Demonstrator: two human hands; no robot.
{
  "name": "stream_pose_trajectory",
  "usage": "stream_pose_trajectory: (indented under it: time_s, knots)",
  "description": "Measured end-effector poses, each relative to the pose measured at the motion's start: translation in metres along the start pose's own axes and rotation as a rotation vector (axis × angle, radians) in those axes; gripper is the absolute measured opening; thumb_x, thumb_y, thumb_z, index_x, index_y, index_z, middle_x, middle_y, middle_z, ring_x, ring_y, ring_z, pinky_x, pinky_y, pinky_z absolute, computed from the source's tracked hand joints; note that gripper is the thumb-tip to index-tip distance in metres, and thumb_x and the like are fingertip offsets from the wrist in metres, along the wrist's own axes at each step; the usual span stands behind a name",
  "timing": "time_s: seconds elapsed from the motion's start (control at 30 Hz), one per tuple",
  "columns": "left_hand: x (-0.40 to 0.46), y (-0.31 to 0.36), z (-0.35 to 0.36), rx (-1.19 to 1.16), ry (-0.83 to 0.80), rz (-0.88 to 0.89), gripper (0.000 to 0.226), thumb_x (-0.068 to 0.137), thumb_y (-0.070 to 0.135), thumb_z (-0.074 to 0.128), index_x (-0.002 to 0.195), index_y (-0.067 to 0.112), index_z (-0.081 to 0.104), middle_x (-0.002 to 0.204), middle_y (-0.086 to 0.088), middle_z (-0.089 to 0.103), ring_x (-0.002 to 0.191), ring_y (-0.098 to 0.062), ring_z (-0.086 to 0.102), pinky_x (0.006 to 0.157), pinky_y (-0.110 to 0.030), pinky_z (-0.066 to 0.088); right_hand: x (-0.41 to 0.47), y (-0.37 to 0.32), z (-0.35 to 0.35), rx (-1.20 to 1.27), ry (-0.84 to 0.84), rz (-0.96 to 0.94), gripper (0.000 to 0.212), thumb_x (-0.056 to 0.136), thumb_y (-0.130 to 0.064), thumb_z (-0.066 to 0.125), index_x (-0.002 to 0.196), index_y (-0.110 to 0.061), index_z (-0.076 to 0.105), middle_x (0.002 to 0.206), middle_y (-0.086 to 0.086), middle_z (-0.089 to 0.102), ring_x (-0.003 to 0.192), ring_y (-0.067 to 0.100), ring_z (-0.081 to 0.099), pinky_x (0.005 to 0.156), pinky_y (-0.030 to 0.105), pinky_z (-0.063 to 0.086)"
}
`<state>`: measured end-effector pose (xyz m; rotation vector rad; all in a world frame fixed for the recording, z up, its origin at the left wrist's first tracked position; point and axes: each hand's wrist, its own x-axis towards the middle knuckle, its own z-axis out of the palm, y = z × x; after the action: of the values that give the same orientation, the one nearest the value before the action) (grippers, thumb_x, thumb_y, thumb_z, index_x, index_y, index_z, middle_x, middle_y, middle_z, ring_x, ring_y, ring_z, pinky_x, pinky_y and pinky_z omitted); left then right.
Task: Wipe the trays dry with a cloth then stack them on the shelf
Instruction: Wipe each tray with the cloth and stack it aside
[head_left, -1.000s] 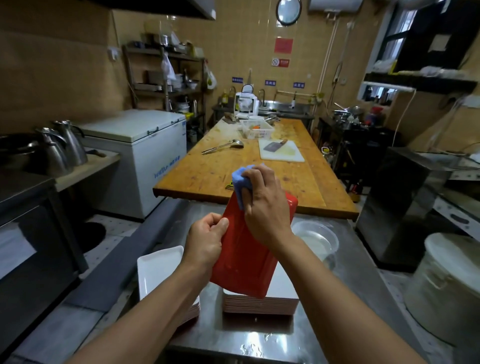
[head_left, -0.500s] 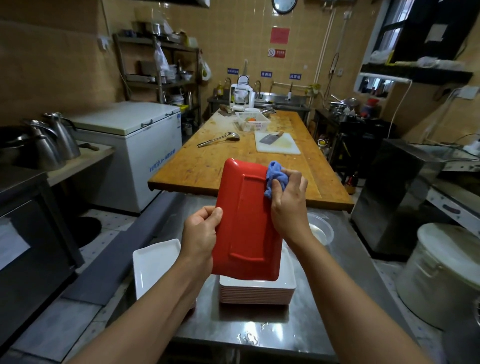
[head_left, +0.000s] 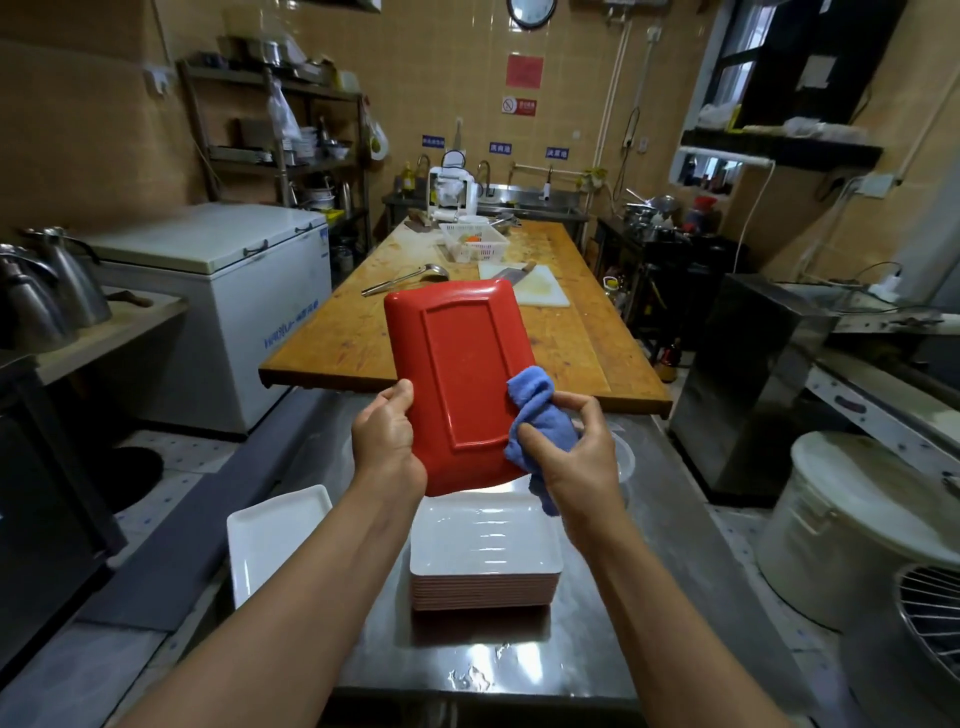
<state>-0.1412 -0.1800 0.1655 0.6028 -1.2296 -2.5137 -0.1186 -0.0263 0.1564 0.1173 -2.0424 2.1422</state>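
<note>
I hold a red rectangular tray (head_left: 457, 374) upright in front of me, its underside facing me. My left hand (head_left: 387, 441) grips its lower left edge. My right hand (head_left: 576, 452) holds a bunched blue cloth (head_left: 537, 415) against the tray's lower right edge. Below the tray, a stack of several trays with a white top (head_left: 485, 551) sits on the steel counter (head_left: 649, 597). A second stack of white trays (head_left: 275, 535) lies to the left, partly hidden by my left forearm.
A long wooden table (head_left: 571, 332) stretches ahead with a ladle, a white basket and a cutting board with a cleaver. A clear bowl (head_left: 623, 457) sits behind my right hand. A chest freezer (head_left: 223, 291) stands left, a white bucket (head_left: 852, 519) right, a metal shelf rack (head_left: 291, 145) at the back left.
My right hand slid the blue cloth from the tray's top down its right side to the lower right edge. The tray rose and now stands more upright.
</note>
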Motion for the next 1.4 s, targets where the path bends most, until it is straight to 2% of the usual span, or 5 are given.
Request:
stream_pose_trajectory:
  time_s: [0.47, 0.6, 0.93, 1.13, 1.4]
  knots:
    - [0.008, 0.076, -0.012, 0.771, -0.246, 0.407, 0.071, 0.078, 0.049, 0.064, 0.137, 0.017, 0.04, 0.122, 0.003, 0.049, 0.111, -0.016, 0.051, 0.084, -0.028, 0.039, 0.038, -0.004, -0.054, 0.352, -0.373, 0.277, 0.049, 0.066, 0.004, 0.058, 0.115, -0.006, 0.054, 0.088, 0.012, 0.069, 0.067, 0.019, 0.068, 0.059, 0.027, 0.057]
    - [0.005, 0.11, -0.002, 1.029, -0.639, 0.149, 0.063, 0.065, 0.049, 0.066, 0.12, 0.018, 0.058, 0.1, -0.004, 0.071, 0.09, -0.023, 0.069, 0.073, -0.032, 0.056, 0.044, -0.015, -0.058, 0.266, -0.506, 0.264, 0.054, 0.058, 0.012, 0.07, 0.108, -0.005, 0.058, 0.09, 0.015, 0.068, 0.07, 0.023, 0.068, 0.064, 0.032, 0.057]
    - [0.014, 0.09, -0.021, 0.689, -0.663, 0.016, 0.08, 0.04, 0.031, 0.092, 0.113, 0.014, 0.063, 0.099, -0.014, 0.071, 0.081, -0.03, 0.07, 0.064, -0.038, 0.059, 0.055, -0.038, -0.04, -0.032, -0.4, 0.067, 0.024, 0.083, 0.004, 0.061, 0.096, -0.017, 0.063, 0.086, 0.011, 0.062, 0.067, 0.019, 0.06, 0.055, 0.026, 0.05]
    - [0.015, 0.077, -0.027, 0.56, -0.516, -0.025, 0.055, 0.063, 0.021, 0.071, 0.116, 0.011, 0.061, 0.098, -0.016, 0.07, 0.073, -0.026, 0.07, 0.069, -0.04, 0.059, 0.052, -0.032, -0.02, -0.699, -0.208, -0.41, 0.03, 0.092, -0.009, 0.054, 0.121, -0.011, 0.06, 0.128, 0.006, 0.055, 0.124, 0.024, 0.043, 0.11, 0.038, 0.029]
    - [0.013, 0.062, -0.019, 0.388, -0.307, -0.094, 0.013, 0.081, 0.009, 0.066, 0.091, 0.015, 0.061, 0.062, -0.005, 0.071, 0.049, -0.018, 0.067, 0.045, -0.029, 0.055, 0.004, 0.007, -0.017, -0.723, -0.15, -0.54, 0.044, 0.094, -0.014, 0.047, 0.138, -0.014, 0.043, 0.147, -0.014, 0.02, 0.144, 0.012, 0.013, 0.116, 0.029, 0.018]
